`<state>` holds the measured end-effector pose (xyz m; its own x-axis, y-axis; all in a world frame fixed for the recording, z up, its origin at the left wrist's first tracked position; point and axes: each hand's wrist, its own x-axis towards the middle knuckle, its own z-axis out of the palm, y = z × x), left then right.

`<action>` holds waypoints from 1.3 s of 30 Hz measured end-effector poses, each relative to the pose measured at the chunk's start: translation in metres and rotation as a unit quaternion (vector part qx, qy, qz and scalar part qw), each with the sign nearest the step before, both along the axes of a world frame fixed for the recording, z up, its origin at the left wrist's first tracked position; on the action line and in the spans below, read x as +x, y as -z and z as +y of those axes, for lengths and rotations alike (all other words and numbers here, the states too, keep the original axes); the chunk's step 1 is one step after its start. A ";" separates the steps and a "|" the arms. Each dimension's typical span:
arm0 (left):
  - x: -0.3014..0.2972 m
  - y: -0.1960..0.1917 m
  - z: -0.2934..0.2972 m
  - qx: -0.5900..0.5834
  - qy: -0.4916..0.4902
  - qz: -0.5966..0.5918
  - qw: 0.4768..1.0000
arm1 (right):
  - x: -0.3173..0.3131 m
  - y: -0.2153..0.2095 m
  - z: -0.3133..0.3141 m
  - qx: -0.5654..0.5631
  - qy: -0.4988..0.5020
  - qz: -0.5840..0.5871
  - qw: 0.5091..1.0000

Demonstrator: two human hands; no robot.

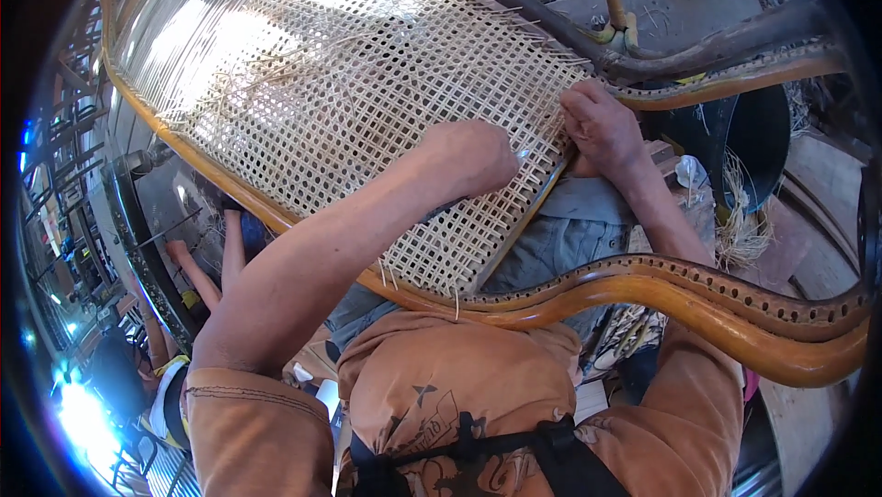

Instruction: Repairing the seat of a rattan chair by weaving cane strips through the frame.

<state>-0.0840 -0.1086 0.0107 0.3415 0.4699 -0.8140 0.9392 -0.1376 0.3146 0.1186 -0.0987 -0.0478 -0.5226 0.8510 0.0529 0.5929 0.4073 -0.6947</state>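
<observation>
I see left hand (473, 157) fisted (its content I cannot tell), right hand (603, 126) closed beside the edge of cane weave (367, 97); too hard pulling could snap it.

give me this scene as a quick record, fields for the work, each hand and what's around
work: woven cane panel set in a curved wooden frame
weave: open mesh near the hands; mostly parallel strands at upper left
left hand: fist over the mesh; grip contents hidden
right hand: closed at the panel's right edge; what it grips is unclear
nearby: pale strips by a dark round container at right
light: strong glare at lower left
</observation>
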 end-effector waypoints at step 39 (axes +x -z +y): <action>-0.014 -0.078 0.022 0.069 -0.039 0.046 0.996 | -0.017 -0.047 0.042 -0.342 -0.107 0.107 0.928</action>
<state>-0.0976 -0.0863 0.0885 0.2276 0.6009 -0.7662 0.9725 -0.0997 0.2107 0.1019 -0.0562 -0.0011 -0.7231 0.6019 -0.3389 0.3687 -0.0786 -0.9262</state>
